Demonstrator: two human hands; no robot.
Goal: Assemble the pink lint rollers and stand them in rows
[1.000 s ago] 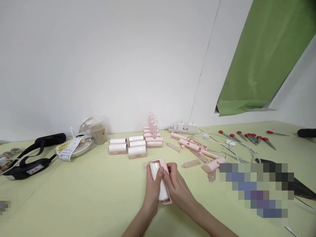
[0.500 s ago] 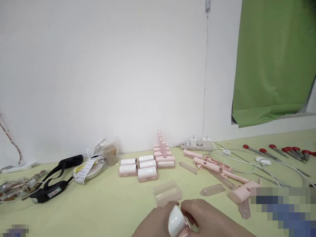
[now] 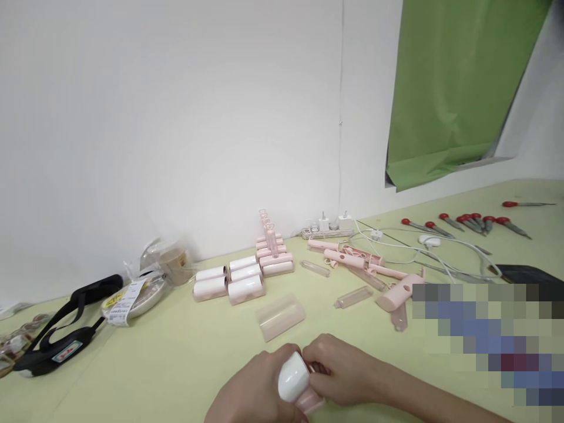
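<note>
A white and pink cylindrical part [image 3: 294, 377] is held between both hands at the bottom centre. My left hand [image 3: 259, 388] is wrapped round its left side. My right hand [image 3: 341, 370] pinches at its right edge, fingers curled and partly hidden. Just beyond the hands lies a translucent pink cover [image 3: 281, 317]. Further back stand white and pink cylinders [image 3: 245, 288] in rows, with several slim pink tubes [image 3: 273, 242] behind them. To the right are loose pink parts [image 3: 399, 292] and a clear tube piece [image 3: 353, 297].
On the left are a black strap [image 3: 73, 343], a round labelled package [image 3: 145, 296] and a bagged cup [image 3: 174, 261]. A power strip [image 3: 328, 233] with white cables sits by the wall. Red-handled tools [image 3: 449, 222] and a black object [image 3: 533, 281] lie at the right.
The camera view has turned right and down, so the table items appear further left and higher. Both hands still hold the white and pink part, now slightly tilted.
</note>
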